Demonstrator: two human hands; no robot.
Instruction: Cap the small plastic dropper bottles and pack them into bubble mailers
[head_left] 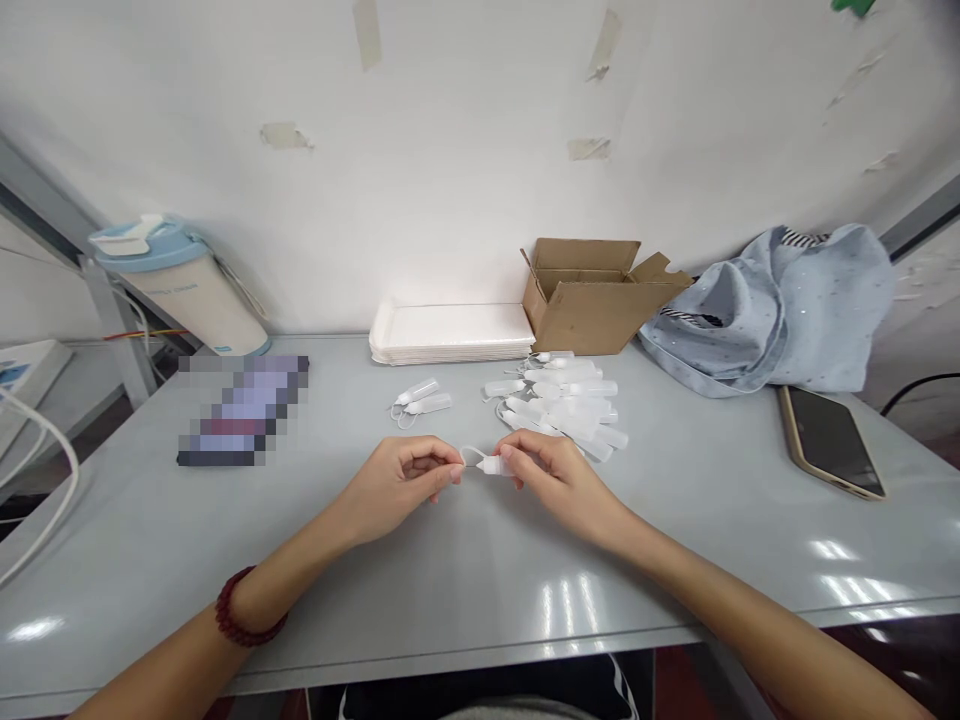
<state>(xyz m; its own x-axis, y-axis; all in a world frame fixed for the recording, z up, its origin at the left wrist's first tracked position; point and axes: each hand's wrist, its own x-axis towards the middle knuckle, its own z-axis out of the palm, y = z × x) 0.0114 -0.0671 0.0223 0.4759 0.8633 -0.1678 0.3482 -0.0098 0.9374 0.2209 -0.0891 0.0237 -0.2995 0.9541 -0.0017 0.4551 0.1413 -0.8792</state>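
Observation:
My right hand (pixel 551 475) pinches a small white bottle (pixel 492 465) whose narrow tip points left. A thin white strap loops from the bottle to the fingertips of my left hand (pixel 409 480), which are pinched on its end; the cap itself is too small to make out there. Just behind my right hand lies a pile of similar translucent bottles (pixel 574 400) with looped straps. Two more bottles (pixel 424 397) lie behind my left hand, side by side.
Against the wall stand a stack of white trays (pixel 454 332) and an open cardboard box (pixel 592 310). A tumbler (pixel 199 300) and a pixelated phone-like object (pixel 247 412) are at the left. At the right are a blue cloth bag (pixel 817 310) and a phone (pixel 832 442).

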